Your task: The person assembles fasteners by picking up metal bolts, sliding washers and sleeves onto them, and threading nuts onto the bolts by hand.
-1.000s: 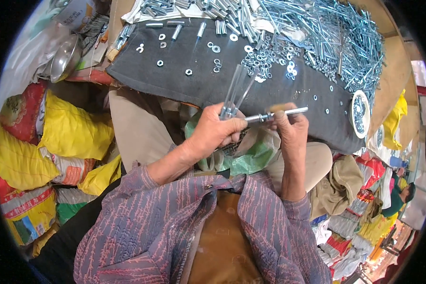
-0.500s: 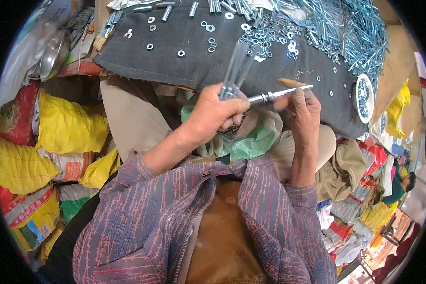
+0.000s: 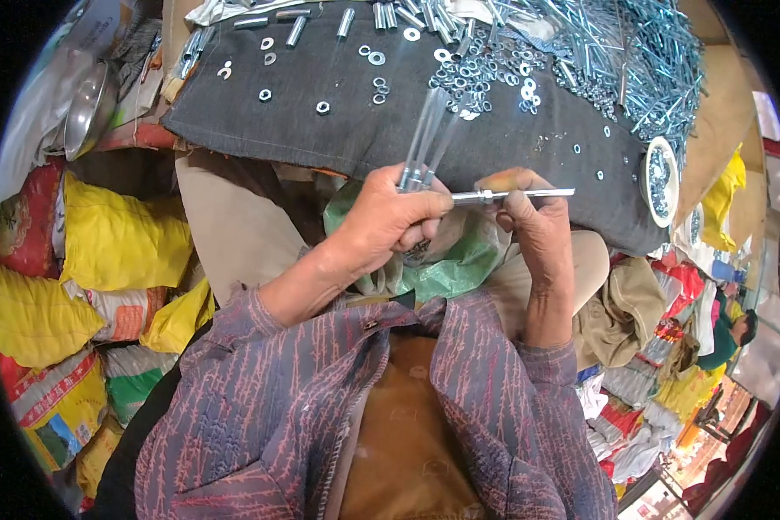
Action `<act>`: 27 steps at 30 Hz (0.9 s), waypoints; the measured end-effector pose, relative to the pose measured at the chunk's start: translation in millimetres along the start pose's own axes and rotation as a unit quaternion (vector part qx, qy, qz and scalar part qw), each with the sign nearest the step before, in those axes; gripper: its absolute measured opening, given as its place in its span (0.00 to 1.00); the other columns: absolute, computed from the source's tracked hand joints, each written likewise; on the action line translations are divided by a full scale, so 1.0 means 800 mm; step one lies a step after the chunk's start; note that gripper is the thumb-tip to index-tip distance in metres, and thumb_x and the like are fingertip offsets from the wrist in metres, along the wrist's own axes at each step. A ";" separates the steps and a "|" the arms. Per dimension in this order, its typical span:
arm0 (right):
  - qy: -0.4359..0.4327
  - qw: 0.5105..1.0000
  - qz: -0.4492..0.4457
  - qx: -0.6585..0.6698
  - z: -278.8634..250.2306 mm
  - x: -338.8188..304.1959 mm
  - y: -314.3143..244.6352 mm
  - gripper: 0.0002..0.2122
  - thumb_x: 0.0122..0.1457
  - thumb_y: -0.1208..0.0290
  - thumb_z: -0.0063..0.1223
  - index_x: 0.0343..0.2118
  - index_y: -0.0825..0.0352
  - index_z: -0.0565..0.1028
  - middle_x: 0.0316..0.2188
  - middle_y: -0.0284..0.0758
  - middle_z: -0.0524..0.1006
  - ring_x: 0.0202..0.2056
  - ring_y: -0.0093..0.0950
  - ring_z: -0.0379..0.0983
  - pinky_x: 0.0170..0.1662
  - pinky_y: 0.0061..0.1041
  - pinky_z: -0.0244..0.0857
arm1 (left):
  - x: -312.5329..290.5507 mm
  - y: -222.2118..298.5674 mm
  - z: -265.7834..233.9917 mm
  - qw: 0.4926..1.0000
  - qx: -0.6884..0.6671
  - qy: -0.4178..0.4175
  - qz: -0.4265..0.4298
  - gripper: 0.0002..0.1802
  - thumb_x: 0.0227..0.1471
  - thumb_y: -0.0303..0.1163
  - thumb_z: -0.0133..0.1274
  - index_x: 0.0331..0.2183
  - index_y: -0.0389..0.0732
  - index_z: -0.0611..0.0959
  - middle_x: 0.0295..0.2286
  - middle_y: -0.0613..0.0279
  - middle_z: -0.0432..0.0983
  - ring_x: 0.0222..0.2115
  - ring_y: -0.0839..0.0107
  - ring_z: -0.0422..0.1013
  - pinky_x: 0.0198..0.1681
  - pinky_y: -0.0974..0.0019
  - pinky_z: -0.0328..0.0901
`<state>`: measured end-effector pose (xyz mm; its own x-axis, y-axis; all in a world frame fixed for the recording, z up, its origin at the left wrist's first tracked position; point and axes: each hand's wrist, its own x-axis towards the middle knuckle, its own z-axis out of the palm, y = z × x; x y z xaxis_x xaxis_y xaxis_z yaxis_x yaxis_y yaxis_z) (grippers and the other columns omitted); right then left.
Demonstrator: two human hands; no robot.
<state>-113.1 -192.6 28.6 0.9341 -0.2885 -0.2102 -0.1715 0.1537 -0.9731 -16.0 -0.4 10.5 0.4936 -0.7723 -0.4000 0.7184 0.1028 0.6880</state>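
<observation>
My left hand (image 3: 380, 217) is closed around one end of a metal anchor bolt (image 3: 550, 192), which points right, nearly level. Several more long bolts (image 3: 423, 143) stick up out of the same hand, smeared by motion. On the level bolt sits a small nut or collar (image 3: 487, 197). Right beside it, the thumb and fingers of my right hand (image 3: 542, 230) pinch the shaft. Both hands are over my lap, just in front of the dark cloth (image 3: 243, 139). The bolt ends inside my left fist are hidden.
Loose washers (image 3: 485, 78), metal sleeves (image 3: 346, 23) and nuts (image 3: 323, 108) lie on the cloth. A heap of long bolts (image 3: 659, 65) fills the far right, near a white bowl (image 3: 646, 186) of small parts. A green plastic bag (image 3: 455, 269) lies below my hands.
My right hand has slid left and down along the bolt, from near its tip to beside the nut. The bolt has swung from tilted to almost level.
</observation>
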 end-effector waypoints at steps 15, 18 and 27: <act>0.101 0.992 0.064 0.047 0.034 -0.016 0.005 0.10 0.58 0.65 0.55 0.32 0.68 0.75 0.19 0.26 0.69 0.19 0.12 0.61 0.22 0.13 0.54 | -0.009 0.008 -0.003 0.970 0.217 0.055 0.093 0.12 0.48 0.31 0.59 0.34 0.36 0.78 0.19 0.72 0.71 0.21 0.83 0.66 0.24 0.76 0.62; 0.033 0.996 0.048 -0.067 0.008 -0.014 -0.005 0.09 0.57 0.71 0.54 0.37 0.70 0.76 0.24 0.29 0.75 0.25 0.15 0.68 0.28 0.16 0.62 | -0.002 0.010 -0.011 0.977 0.170 0.066 0.106 0.14 0.48 0.32 0.60 0.38 0.38 0.80 0.19 0.72 0.71 0.15 0.86 0.61 0.17 0.80 0.54; 0.224 0.866 -0.142 -0.424 -0.062 0.112 -0.019 0.11 0.53 0.70 0.56 0.39 0.66 0.78 0.30 0.38 0.77 0.32 0.29 0.75 0.39 0.27 0.67 | 0.001 -0.003 0.013 0.946 0.290 0.046 0.137 0.21 0.48 0.33 0.58 0.46 0.38 0.78 0.24 0.77 0.66 0.23 0.86 0.59 0.28 0.78 0.59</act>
<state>-42.1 -267.6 19.6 0.7938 -0.5674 0.2192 -0.3002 -0.6788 -0.6701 -22.4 -7.4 14.6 0.6826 -0.7053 -0.1912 0.1804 -0.0909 0.9794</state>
